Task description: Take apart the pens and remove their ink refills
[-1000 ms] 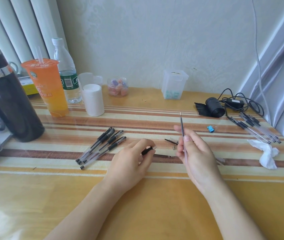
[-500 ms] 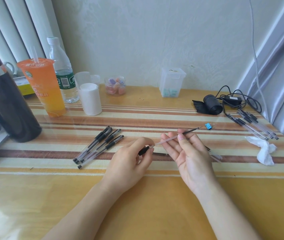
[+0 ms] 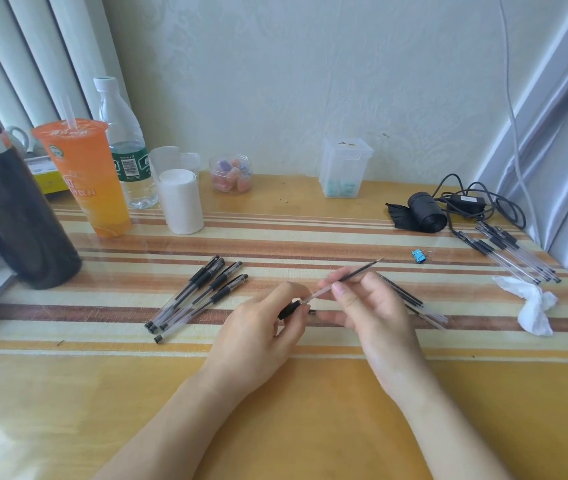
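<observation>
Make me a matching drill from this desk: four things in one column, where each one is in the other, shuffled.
Things:
1. refill
2. black grip
3. blue clip
4. tissue

Places:
A. crumpled near the table's right edge
B. pinched in the right hand
C. held in the left hand
D. lying on the table, right of the refill's tip

Pairs: 1-B, 2-C, 3-D, 4-A

Orange cup (image 3: 83,174) at ten o'clock; brown-and-cream striped counter (image 3: 310,237); blue clip (image 3: 418,256) at two o'clock; black-tipped pens (image 3: 196,296).
</observation>
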